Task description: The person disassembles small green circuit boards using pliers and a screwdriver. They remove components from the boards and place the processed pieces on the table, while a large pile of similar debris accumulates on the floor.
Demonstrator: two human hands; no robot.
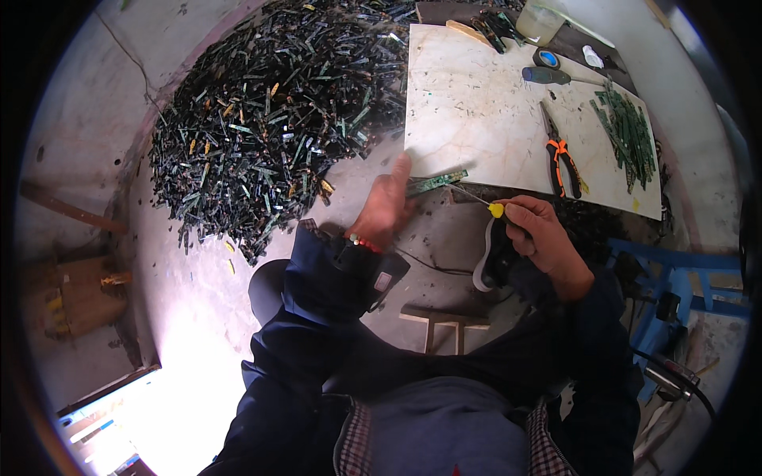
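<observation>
My left hand (386, 205) is at the near left edge of a white marble-look slab (476, 103), closed on one end of a narrow green circuit board strip (439, 182). The strip lies along the slab's near edge and points right. In my right hand (548, 238) is a thin metal pick with a yellow handle (497, 210). Its slim shaft slants up and left, and the tip is at or very close to the strip's right end; whether they touch I cannot tell. Long-nose pliers (557, 155) with orange and black handles rest on the slab, beyond my right hand.
A large heap of similar strips (270, 111) covers the floor at left. On the slab are bare green strips (627, 131), a screwdriver (548, 75) and a tape roll (546, 58). A translucent container (541, 22) stands behind. Right of me is a blue metal frame (675, 278).
</observation>
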